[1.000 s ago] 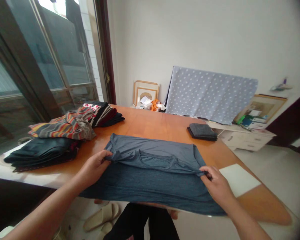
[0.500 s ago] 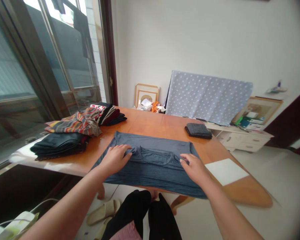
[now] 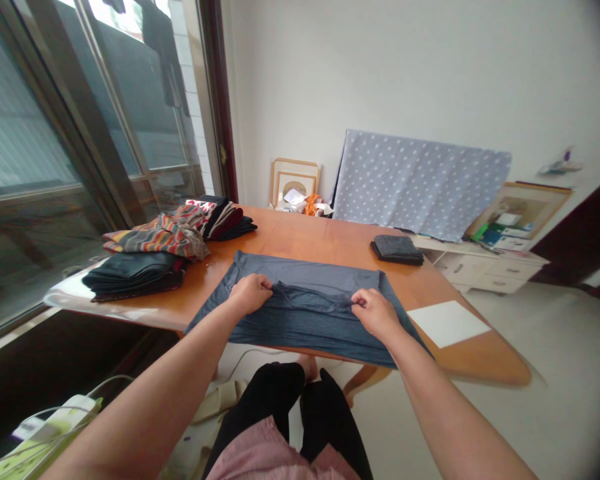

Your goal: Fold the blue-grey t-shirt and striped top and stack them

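A dark blue-grey shirt (image 3: 300, 327) lies spread across the near part of the wooden table, its front edge hanging slightly over the side. Its neckline runs between my two hands. My left hand (image 3: 251, 293) pinches the fabric at the left end of the neckline, fingers closed. At the right end, my right hand (image 3: 375, 312) also has thumb and fingertips closed on the cloth. The far part of the shirt lies flat beyond the hands.
Folded dark clothes (image 3: 135, 275) and a striped garment (image 3: 165, 233) are piled on the table's left. A small folded dark stack (image 3: 397, 249) sits at the back right. A white sheet (image 3: 449, 323) lies right of the shirt. A power strip (image 3: 55, 437) is low at left.
Both hands have closed their fingers on the neckline. The fabric between them is now drawn up into a narrow band. The view has shifted slightly.
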A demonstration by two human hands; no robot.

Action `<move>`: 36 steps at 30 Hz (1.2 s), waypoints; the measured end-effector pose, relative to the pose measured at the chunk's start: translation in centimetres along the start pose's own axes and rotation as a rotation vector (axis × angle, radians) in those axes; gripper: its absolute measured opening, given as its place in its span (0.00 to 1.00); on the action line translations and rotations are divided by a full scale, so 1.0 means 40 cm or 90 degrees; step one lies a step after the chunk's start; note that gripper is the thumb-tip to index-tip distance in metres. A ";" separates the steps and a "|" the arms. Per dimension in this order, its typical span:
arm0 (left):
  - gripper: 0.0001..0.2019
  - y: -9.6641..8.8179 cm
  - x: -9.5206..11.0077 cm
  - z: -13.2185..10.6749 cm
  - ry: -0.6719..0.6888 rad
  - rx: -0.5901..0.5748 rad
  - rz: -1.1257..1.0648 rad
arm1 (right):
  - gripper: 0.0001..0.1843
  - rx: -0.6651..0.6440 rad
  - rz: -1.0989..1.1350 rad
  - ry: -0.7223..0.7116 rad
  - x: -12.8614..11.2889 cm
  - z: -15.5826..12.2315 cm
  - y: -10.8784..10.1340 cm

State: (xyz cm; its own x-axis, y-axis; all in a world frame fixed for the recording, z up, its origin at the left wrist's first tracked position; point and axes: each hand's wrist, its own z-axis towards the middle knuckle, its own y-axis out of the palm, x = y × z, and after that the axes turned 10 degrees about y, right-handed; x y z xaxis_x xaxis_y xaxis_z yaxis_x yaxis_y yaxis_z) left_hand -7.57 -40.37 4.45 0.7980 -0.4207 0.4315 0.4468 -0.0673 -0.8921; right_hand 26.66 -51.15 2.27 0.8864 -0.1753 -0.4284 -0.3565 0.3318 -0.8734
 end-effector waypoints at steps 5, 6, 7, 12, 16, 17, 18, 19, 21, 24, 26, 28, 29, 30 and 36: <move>0.10 -0.023 0.002 -0.078 0.128 0.063 -0.025 | 0.06 0.066 0.033 -0.086 0.004 -0.071 -0.034; 0.10 -0.029 -0.001 -0.099 0.151 0.054 -0.042 | 0.06 0.061 0.039 -0.099 0.008 -0.090 -0.040; 0.10 -0.035 -0.005 -0.120 0.173 0.044 -0.054 | 0.06 0.051 0.043 -0.110 0.012 -0.110 -0.046; 0.06 -0.067 -0.018 -0.203 0.237 -0.005 -0.056 | 0.10 0.019 0.028 -0.133 0.042 -0.194 -0.068; 0.06 -0.088 -0.006 -0.227 0.235 -0.020 -0.088 | 0.14 0.051 0.046 -0.129 0.045 -0.221 -0.088; 0.07 -0.089 -0.001 -0.227 0.235 -0.015 -0.093 | 0.13 0.063 0.043 -0.127 0.040 -0.223 -0.091; 0.07 -0.087 0.002 -0.226 0.236 -0.008 -0.093 | 0.11 0.073 0.035 -0.127 0.034 -0.224 -0.093; 0.08 -0.084 0.004 -0.223 0.237 -0.003 -0.091 | 0.10 0.078 0.025 -0.128 0.028 -0.225 -0.093; 0.09 -0.071 0.003 -0.216 0.226 0.004 -0.085 | 0.09 0.074 -0.003 -0.126 0.018 -0.225 -0.089; 0.10 -0.052 -0.010 -0.207 0.186 -0.005 -0.081 | 0.09 0.045 -0.049 -0.100 0.018 -0.220 -0.080; 0.11 -0.048 -0.021 -0.199 0.167 -0.012 -0.085 | 0.09 0.022 -0.063 -0.084 0.028 -0.212 -0.079; 0.12 -0.051 -0.031 -0.188 0.160 -0.011 -0.091 | 0.10 0.008 -0.048 -0.075 0.040 -0.200 -0.083; 0.12 -0.055 -0.035 -0.180 0.158 -0.004 -0.093 | 0.11 0.008 -0.032 -0.069 0.047 -0.191 -0.086; 0.13 -0.059 -0.040 -0.169 0.158 0.005 -0.093 | 0.12 0.013 -0.012 -0.060 0.055 -0.181 -0.089; 0.14 -0.082 -0.120 -0.047 0.125 0.100 -0.041 | 0.17 0.052 0.109 0.061 0.130 -0.063 -0.081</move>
State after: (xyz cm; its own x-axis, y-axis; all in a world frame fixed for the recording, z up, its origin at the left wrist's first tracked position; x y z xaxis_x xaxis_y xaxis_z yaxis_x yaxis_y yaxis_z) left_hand -13.62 -39.84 5.05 0.6783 -0.5892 0.4391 0.5641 0.0344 -0.8250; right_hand 31.69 -55.46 2.30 0.7817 -0.1955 -0.5923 -0.4712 0.4372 -0.7661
